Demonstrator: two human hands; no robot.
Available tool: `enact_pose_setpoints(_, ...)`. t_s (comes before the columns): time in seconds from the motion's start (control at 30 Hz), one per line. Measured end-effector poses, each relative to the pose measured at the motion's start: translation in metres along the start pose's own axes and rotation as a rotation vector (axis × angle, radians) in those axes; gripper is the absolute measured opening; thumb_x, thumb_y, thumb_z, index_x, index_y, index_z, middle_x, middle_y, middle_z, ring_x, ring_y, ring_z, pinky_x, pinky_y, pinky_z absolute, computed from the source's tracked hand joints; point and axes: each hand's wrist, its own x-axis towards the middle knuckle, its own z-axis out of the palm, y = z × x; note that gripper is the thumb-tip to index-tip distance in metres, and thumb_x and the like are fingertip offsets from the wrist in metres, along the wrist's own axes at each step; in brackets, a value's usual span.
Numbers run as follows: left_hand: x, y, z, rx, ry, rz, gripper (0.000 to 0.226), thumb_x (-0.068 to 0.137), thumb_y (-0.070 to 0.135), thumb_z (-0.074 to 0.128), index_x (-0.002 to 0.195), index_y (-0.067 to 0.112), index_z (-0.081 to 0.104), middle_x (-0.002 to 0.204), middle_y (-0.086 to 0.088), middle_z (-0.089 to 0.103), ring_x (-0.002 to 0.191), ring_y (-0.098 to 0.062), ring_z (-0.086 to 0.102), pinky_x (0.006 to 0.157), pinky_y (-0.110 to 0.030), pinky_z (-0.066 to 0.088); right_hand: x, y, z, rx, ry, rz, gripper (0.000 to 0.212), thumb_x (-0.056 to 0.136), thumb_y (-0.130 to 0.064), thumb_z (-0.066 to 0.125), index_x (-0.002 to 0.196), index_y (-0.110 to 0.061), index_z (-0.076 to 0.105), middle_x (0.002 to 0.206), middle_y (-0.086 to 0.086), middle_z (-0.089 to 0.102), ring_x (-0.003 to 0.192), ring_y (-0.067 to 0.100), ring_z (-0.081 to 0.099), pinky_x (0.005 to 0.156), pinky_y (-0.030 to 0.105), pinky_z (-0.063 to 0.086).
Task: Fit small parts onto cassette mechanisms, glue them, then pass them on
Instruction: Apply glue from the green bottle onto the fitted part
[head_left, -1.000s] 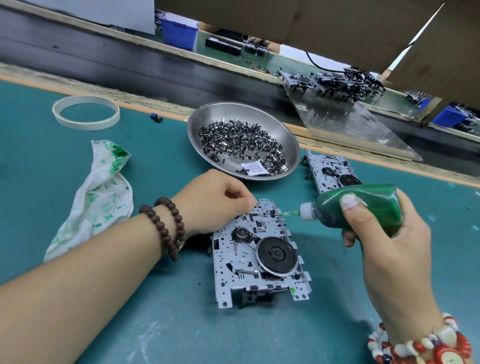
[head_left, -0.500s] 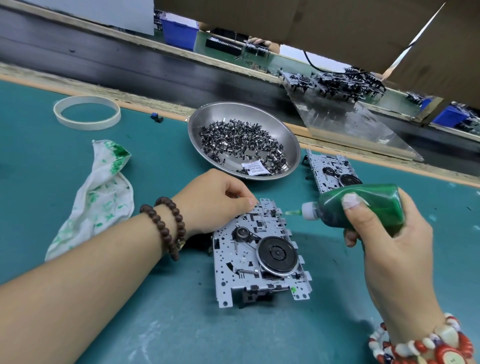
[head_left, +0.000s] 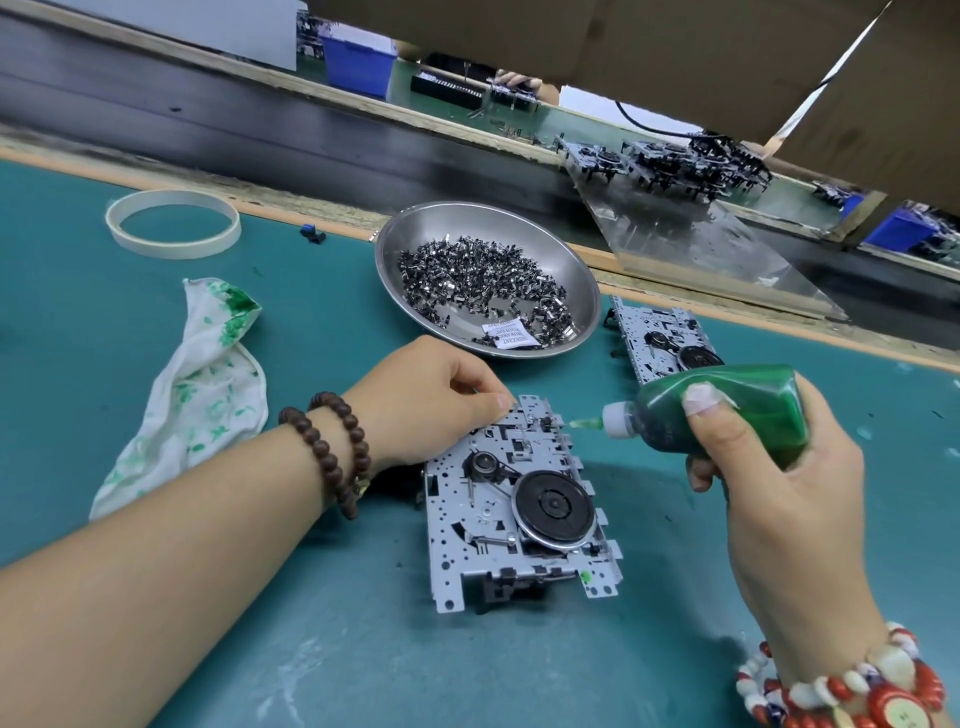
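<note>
A grey metal cassette mechanism with a black flywheel lies on the green mat in front of me. My left hand rests at its far left corner, fingers curled, fingertips pinching the mechanism's top edge. My right hand grips a green glue bottle held sideways, its nozzle tip touching the far edge of the mechanism. A steel bowl behind holds several small dark metal parts and a white packet.
A second mechanism lies behind the bottle. A green-stained white cloth and a white ring lie at the left. A dark conveyor belt runs along the back, with a clear sheet and more mechanisms beyond.
</note>
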Motion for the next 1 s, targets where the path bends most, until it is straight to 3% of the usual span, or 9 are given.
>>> enact_pose_setpoints(0.1,0.0,0.0,0.0,0.005,-0.004,0.006,0.013,0.085,0.029,0.064,0.077,0.024,0.073,0.074,0.012,0.07,0.061,0.004,0.057,0.062,-0.009,0.045,0.0,-0.001,-0.001,0.048,0.009,0.014,0.01,0.072,-0.04,0.065,0.075,-0.03,0.063,0.068,-0.004,0.064,0.05,0.009,0.049,0.046,0.018,0.042)
enact_pose_setpoints(0.23,-0.003,-0.001,0.002,0.021,0.04,0.062,0.016,0.085,0.029,0.063,0.071,0.03,0.068,0.074,0.015,0.069,0.066,0.003,0.059,0.062,-0.007,0.044,0.001,0.0,-0.001,0.299,0.052,0.118,0.006,0.077,-0.02,0.057,0.073,-0.019,0.061,0.065,-0.005,0.064,0.049,0.007,0.047,0.043,0.015,0.037)
enact_pose_setpoints(0.33,-0.005,-0.002,0.005,0.034,0.102,0.101,0.019,0.086,0.028,0.061,0.069,0.035,0.064,0.077,0.015,0.067,0.068,0.004,0.056,0.061,-0.004,0.04,-0.003,-0.002,0.003,0.434,-0.04,0.23,0.013,0.076,-0.019,0.054,0.069,-0.016,0.064,0.064,0.001,0.063,0.042,0.004,0.042,0.041,0.013,0.036)
enact_pose_setpoints(0.53,-0.003,-0.003,0.005,0.063,0.094,0.11,0.018,0.086,0.029,0.06,0.07,0.035,0.064,0.072,0.019,0.064,0.063,0.008,0.054,0.059,-0.002,0.039,-0.008,-0.004,0.013,0.343,-0.259,0.249,0.016,0.072,-0.02,0.056,0.064,-0.025,0.069,0.058,-0.002,0.061,0.046,0.006,0.051,0.04,0.014,0.039)
enact_pose_setpoints(1.0,-0.003,-0.004,0.005,0.083,0.097,0.126,0.02,0.086,0.032,0.06,0.067,0.035,0.063,0.068,0.021,0.063,0.061,0.01,0.053,0.058,0.0,0.037,-0.009,-0.002,0.018,0.231,-0.277,0.214,0.012,0.073,-0.023,0.06,0.072,-0.027,0.071,0.064,-0.002,0.066,0.05,0.007,0.053,0.044,0.016,0.044)
